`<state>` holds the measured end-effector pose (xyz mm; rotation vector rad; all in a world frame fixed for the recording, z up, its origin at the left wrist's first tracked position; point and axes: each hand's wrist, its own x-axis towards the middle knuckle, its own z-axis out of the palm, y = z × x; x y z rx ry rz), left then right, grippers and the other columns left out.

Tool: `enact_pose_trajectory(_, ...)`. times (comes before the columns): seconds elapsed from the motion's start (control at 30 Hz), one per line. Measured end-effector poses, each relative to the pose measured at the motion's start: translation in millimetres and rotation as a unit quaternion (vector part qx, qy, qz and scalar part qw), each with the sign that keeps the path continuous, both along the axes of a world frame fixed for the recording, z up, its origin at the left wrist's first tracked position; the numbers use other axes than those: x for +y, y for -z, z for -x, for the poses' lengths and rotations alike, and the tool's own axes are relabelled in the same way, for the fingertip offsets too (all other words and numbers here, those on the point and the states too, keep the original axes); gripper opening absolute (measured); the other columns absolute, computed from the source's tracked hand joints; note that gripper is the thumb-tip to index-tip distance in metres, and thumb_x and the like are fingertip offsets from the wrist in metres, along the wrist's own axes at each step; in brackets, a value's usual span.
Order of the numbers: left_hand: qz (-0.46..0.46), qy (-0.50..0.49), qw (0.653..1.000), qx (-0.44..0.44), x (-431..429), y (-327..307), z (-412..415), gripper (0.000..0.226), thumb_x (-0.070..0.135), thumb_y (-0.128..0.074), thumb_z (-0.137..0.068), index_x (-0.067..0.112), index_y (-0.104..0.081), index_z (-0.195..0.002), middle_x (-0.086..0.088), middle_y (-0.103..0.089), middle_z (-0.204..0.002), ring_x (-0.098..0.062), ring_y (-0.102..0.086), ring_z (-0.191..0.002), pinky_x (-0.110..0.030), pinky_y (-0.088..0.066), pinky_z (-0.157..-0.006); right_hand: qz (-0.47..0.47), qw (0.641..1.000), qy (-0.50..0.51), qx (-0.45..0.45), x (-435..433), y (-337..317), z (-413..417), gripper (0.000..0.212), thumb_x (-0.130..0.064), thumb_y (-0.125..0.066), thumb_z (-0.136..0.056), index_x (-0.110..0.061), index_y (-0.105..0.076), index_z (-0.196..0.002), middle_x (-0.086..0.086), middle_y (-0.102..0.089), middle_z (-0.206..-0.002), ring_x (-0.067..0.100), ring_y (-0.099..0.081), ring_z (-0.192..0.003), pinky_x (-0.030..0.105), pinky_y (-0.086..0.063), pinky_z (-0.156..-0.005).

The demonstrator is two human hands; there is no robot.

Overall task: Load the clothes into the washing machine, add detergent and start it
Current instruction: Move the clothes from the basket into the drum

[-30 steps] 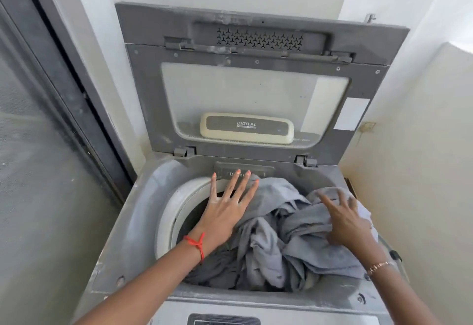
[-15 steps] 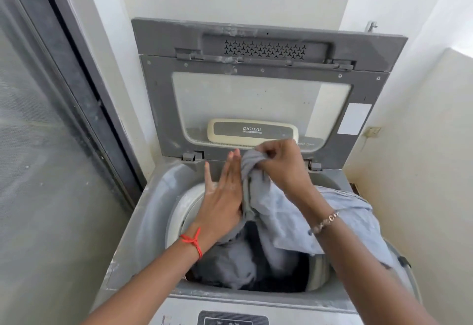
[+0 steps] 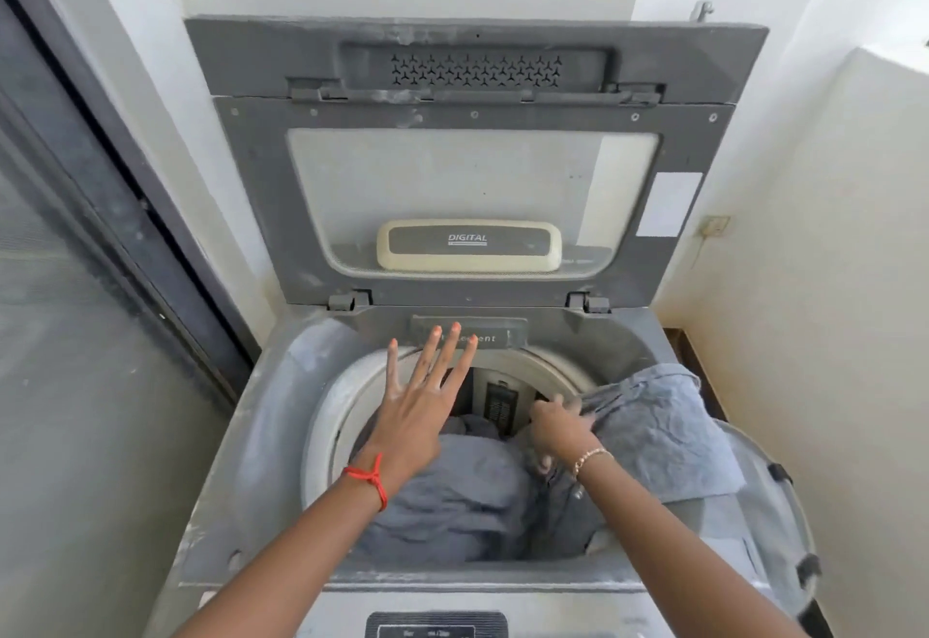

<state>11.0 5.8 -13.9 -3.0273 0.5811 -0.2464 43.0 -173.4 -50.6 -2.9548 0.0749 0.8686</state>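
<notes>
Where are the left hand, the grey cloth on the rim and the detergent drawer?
left hand (image 3: 409,416): head view, back of the hand.
grey cloth (image 3: 658,428): head view, fold draped over the rim.
detergent drawer (image 3: 495,335): head view, labelled front.

Soft daylight fills the room, brightest on the right wall (image 3: 829,285). The drum (image 3: 502,406) interior sits in shadow. Wide-angle bending curves the door frame (image 3: 125,195) at left; fingertips blur slightly.

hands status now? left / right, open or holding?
Left hand: open, fingers spread above the drum, holding nothing.
Right hand: closed grip on the grey cloth at the drum's right edge.
</notes>
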Motion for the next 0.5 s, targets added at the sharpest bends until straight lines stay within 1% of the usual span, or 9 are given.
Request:
enact_pose_trajectory(0.07, 0.005, -0.001, 1.000, 0.028, -11.5, 1.4, -5.4, 0.119, -0.013, -0.054, -0.068, 0.025, 0.032, -0.140, 0.001, 0.027, -0.150, -0.024, 0.025, -0.137, -0.053, 0.020, -0.103, 0.185, 0.980, -0.070, -0.004, -19.5, -1.1, 6.3, 0.050, -0.031, -0.036, -0.096, -0.014, -0.029, -0.143, 0.015, -0.013, -0.155, 0.041, 0.001, -0.143, 0.065, -0.003, -0.110)
enact_pose_trajectory(0.1, 0.011, -0.003, 0.999, 0.030, -16.5, 1.8, -8.0, 0.116, -0.014, -0.054, -0.068, 0.022, 0.029, -0.140, 0.001, 0.026, -0.150, -0.024, 0.024, -0.137, -0.052, 0.021, -0.103, 0.241, 0.965, -0.105, -0.003, -28.4, 0.2, 7.8, 0.054, -0.036, -0.031, -0.097, -0.015, -0.023, -0.145, 0.016, -0.008, -0.156, 0.039, 0.005, -0.143, 0.065, 0.001, -0.111)
enact_pose_trajectory(0.17, 0.007, -0.004, 0.999, 0.042, -25.5, 1.0, -12.0, 0.112, -0.014, -0.053, -0.070, 0.019, 0.030, -0.137, 0.001, 0.029, -0.149, -0.024, 0.026, -0.137, -0.052, 0.023, -0.101, 0.298, 0.941, -0.159, -0.015, -39.0, 1.6, 11.0, 0.051, -0.037, -0.033, -0.095, -0.014, -0.032, -0.141, 0.015, -0.028, -0.149, 0.036, -0.013, -0.141, 0.060, -0.010, -0.111)
enact_pose_trajectory(0.23, -0.002, -0.003, 0.998, 0.062, -32.1, -1.5, -14.6, 0.112, -0.012, -0.050, -0.075, 0.022, 0.038, -0.134, 0.002, 0.035, -0.147, -0.023, 0.032, -0.135, -0.051, 0.025, -0.100, 0.280, 0.941, -0.179, -0.058, -32.8, -2.3, 14.4, 0.038, -0.025, -0.039, -0.094, -0.014, -0.046, -0.130, 0.007, -0.050, -0.130, 0.032, -0.042, -0.124, 0.052, -0.029, -0.102)
enact_pose_trajectory(0.3, -0.003, 0.005, 0.999, 0.048, -36.7, -3.7, -18.5, 0.119, -0.012, -0.054, -0.072, 0.026, 0.039, -0.135, 0.000, 0.029, -0.151, -0.023, 0.029, -0.135, -0.052, 0.022, -0.102, 0.149, 0.978, -0.122, -0.081, -15.2, -8.5, 14.5, 0.032, -0.011, -0.047, -0.091, -0.011, -0.050, -0.122, 0.005, -0.055, -0.123, 0.029, -0.054, -0.114, 0.047, -0.038, -0.093)
enact_pose_trajectory(0.37, -0.002, -0.002, 1.000, -0.002, -38.0, 1.1, -23.9, 0.127, -0.012, -0.064, -0.057, 0.022, 0.022, -0.144, -0.003, 0.004, -0.158, -0.025, 0.009, -0.142, -0.055, 0.008, -0.106, -0.117, 0.986, -0.035, -0.116, 6.4, -10.0, 4.5, 0.030, 0.004, -0.047, -0.084, -0.003, -0.054, -0.112, 0.013, -0.058, -0.117, 0.030, -0.057, -0.107, 0.042, -0.044, -0.085)
enact_pose_trajectory(0.4, 0.004, -0.017, 1.000, -0.010, -39.1, -0.2, -26.0, 0.128, -0.012, -0.066, -0.053, 0.021, 0.015, -0.146, -0.003, -0.005, -0.158, -0.025, 0.001, -0.143, -0.056, 0.003, -0.108, -0.279, 0.951, 0.012, -0.133, 19.3, -13.3, -0.9, 0.027, 0.009, -0.047, -0.080, 0.000, -0.058, -0.103, 0.016, -0.062, -0.106, 0.027, -0.059, -0.097, 0.039, -0.044, -0.077)
enact_pose_trajectory(0.43, 0.008, -0.026, 1.000, -0.010, -39.2, -3.6, -27.8, 0.125, -0.013, -0.063, -0.055, 0.021, 0.015, -0.146, -0.003, -0.003, -0.158, -0.024, 0.002, -0.143, -0.056, 0.003, -0.109, -0.432, 0.886, 0.063, -0.158, 32.0, -18.0, -6.1, 0.024, 0.010, -0.048, -0.077, -0.001, -0.061, -0.094, 0.012, -0.065, -0.093, 0.021, -0.059, -0.085, 0.034, -0.044, -0.069)
enact_pose_trajectory(0.5, 0.021, -0.036, 0.999, -0.016, -38.6, -15.1, -31.0, 0.116, -0.015, -0.051, -0.068, 0.025, 0.030, -0.141, 0.002, 0.019, -0.154, -0.022, 0.020, -0.140, -0.054, 0.013, -0.109, -0.630, 0.739, 0.197, -0.134, 54.9, -24.6, -15.1, 0.020, 0.009, -0.052, -0.080, -0.003, -0.062, -0.090, 0.003, -0.065, -0.080, 0.012, -0.056, -0.073, 0.023, -0.044, -0.058)
